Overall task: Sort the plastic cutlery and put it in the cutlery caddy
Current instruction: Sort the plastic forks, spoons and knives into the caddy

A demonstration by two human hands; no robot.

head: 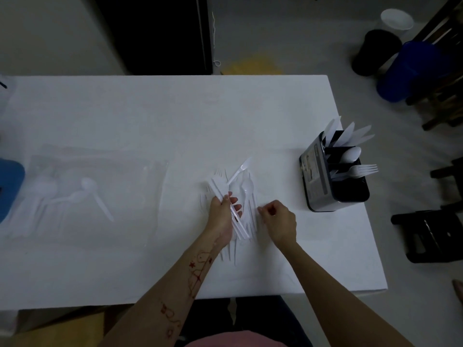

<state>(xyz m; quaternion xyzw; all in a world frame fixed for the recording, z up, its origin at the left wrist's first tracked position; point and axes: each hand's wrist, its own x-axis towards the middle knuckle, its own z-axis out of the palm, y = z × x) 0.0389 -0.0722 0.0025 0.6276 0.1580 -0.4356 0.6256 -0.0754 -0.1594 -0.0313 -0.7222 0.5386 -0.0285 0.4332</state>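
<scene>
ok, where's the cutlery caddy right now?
Head view: the cutlery caddy stands near the right edge of the white table, to the right of the right hand and clear of it.

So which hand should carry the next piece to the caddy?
Probably the right hand: it holds nothing and is nearer the caddy. The left hand grips a cutlery bundle.

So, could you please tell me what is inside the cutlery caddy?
The cutlery caddy holds knives, a spoon and forks; their handles are hidden.
</scene>
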